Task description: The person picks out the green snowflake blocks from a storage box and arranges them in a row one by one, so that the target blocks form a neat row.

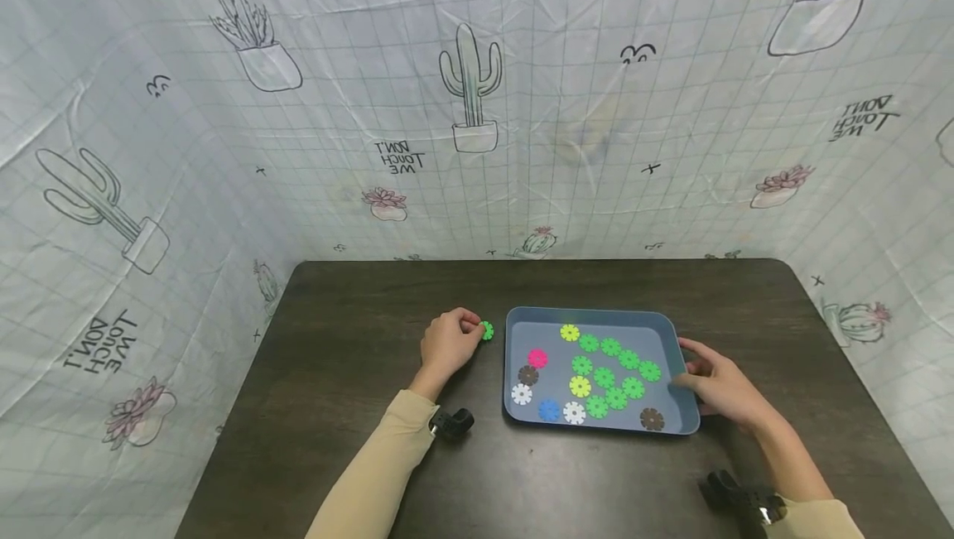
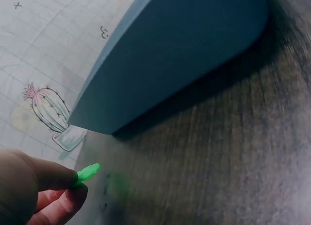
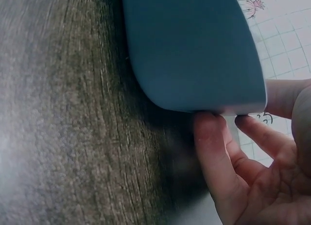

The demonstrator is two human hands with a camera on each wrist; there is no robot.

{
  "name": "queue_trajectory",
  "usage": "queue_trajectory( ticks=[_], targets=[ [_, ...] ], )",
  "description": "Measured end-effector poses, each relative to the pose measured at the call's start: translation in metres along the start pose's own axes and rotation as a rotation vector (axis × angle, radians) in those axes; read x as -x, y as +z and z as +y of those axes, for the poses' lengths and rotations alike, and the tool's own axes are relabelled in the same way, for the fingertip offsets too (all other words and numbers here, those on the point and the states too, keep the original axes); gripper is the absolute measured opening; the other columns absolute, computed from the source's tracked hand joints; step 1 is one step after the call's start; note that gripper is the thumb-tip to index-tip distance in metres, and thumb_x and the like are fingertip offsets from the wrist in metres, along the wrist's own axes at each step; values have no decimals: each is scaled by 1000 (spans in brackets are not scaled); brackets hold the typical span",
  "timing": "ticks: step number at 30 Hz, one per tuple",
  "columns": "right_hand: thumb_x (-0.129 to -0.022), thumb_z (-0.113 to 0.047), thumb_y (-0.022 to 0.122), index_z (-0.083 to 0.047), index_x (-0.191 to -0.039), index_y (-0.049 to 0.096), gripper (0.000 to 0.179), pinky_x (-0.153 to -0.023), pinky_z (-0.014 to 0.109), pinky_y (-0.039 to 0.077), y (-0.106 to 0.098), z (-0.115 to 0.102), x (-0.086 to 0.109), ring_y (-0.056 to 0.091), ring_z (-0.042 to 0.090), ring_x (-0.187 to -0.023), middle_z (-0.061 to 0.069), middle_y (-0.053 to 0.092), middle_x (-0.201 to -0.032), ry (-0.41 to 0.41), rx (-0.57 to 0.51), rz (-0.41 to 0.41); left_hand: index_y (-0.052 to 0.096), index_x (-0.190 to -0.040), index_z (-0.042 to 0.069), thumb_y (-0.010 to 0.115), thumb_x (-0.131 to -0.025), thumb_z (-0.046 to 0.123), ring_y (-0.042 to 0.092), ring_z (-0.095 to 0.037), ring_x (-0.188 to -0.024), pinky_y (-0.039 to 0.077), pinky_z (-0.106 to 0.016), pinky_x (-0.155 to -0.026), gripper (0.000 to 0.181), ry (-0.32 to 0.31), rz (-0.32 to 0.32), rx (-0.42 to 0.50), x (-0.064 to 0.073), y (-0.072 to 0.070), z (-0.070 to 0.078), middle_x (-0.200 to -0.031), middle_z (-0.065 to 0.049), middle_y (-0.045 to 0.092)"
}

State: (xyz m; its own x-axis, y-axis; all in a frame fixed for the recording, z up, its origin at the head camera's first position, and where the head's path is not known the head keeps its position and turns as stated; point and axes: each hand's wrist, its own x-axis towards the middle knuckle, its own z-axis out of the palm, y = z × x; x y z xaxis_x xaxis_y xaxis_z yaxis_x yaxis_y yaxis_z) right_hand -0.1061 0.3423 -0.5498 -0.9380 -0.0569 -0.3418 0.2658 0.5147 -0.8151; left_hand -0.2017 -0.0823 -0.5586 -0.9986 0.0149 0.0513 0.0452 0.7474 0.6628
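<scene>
Between thumb and fingers, my left hand pinches a green notched disc, just left of the blue-grey tray. In the left wrist view the same green disc is seen edge-on, apart from the tray's outer wall. My right hand grips the tray's right side, thumb over the rim and fingers against the outside wall. The right wrist view shows those fingers touching the wall from below. Inside the tray lie several green discs, two yellow, two brown, two white, one pink and one blue.
A dark wooden table carries the tray. Behind and at both sides hangs a white cloth printed with cacti and a grid. A black wrist camera is strapped to each forearm.
</scene>
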Motion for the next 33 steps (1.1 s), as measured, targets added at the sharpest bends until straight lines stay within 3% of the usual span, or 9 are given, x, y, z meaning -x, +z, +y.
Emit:
queue_trajectory(
  ticks=[24,29,33],
  targets=[
    [-100,-11,64,4,-161,20,77,-71,51,61,-2,-2,-1,66,33,-98,32,53,-124,28,-10,-25,75,-95,21,77,-92,38,64,-13,-69,50,-39,-61,17,10,36,-55,-1,11,-12,-77,15,68],
    [-100,-11,65,4,-161,20,77,-71,50,61,-2,-1,-2,67,32,-97,30,55,-121,26,-15,-24,75,-96,23,76,-91,36,63,-10,-70,49,-37,-61,14,27,39,-37,1,8,-5,-78,16,67],
    [-100,-11,65,4,-161,20,77,-70,50,61,-2,-1,-1,67,32,-96,30,55,-121,24,-15,-19,75,-98,24,75,-91,35,61,-9,-68,48,-36,-61,13,77,38,-16,3,5,8,-81,16,68]
  ],
)
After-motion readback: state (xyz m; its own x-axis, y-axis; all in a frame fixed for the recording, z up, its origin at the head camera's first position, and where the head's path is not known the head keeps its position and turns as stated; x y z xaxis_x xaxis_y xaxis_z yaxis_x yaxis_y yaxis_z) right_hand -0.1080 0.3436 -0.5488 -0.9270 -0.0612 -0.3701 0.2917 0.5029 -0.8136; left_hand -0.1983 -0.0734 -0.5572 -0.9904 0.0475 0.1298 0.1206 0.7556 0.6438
